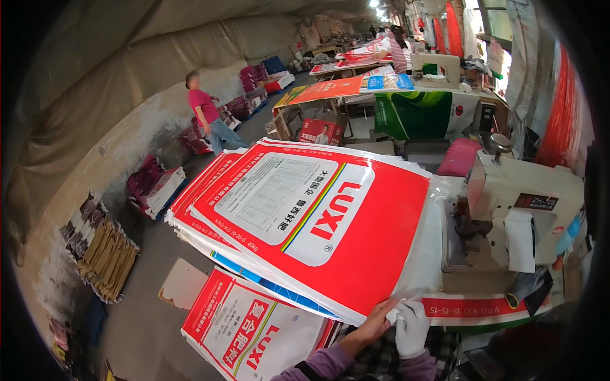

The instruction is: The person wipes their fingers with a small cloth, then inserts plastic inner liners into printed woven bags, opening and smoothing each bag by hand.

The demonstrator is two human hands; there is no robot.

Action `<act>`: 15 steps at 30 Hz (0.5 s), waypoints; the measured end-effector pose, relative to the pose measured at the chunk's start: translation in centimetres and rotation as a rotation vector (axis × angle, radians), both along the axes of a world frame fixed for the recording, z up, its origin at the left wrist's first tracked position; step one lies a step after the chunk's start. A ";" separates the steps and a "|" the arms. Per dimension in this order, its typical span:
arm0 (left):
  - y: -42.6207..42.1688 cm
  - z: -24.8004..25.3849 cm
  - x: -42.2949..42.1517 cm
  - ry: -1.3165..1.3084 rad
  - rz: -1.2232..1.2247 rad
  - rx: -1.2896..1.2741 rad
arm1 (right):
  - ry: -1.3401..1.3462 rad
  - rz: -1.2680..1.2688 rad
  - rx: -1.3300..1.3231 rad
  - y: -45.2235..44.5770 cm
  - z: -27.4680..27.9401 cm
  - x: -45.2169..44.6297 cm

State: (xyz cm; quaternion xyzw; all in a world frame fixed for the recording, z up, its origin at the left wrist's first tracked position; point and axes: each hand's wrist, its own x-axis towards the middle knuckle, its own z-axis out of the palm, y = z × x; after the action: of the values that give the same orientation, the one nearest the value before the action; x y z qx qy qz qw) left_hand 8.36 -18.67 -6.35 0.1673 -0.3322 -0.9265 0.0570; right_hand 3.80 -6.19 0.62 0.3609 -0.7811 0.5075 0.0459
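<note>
My bare left hand (373, 322) and my white-gloved right hand (412, 329) meet at the near corner of a red and white LUXI woven sack (387, 254). This sack lies flat on top of a stack of similar sacks. Clear plastic film (422, 254) sticks out along its right side. Both hands are closed, fingertips together, around a small bunched whitish piece that looks like this film. Their fingers partly hide it. A beige sewing machine (530, 203) stands to the right, with a folded white cloth (520, 241) hanging on its front.
A second pile of LUXI sacks (254, 330) lies lower left. Bundled sacks (105, 254) line the left wall. A person in a pink shirt (204, 108) stands at the back left; another in stripes (398, 56) is at a far table. Red strands (559, 114) hang right.
</note>
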 end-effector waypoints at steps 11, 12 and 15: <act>0.1 2.6 0.9 0.233 0.051 -1.007 | 0.027 0.039 -0.025 0.1 0.1 0.2; 0.4 5.0 1.1 0.208 0.031 -1.094 | 0.026 0.027 -0.010 0.2 -0.4 0.2; -0.3 3.6 0.5 0.224 -0.050 -1.109 | -0.001 0.009 -0.035 0.4 0.0 0.1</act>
State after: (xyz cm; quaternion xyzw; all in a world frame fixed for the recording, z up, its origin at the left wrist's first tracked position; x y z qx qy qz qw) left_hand 8.90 -18.95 -2.72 0.0050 -0.7650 -0.6264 0.1491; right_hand 3.94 -5.82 0.65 0.3630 -0.7706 0.5216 0.0495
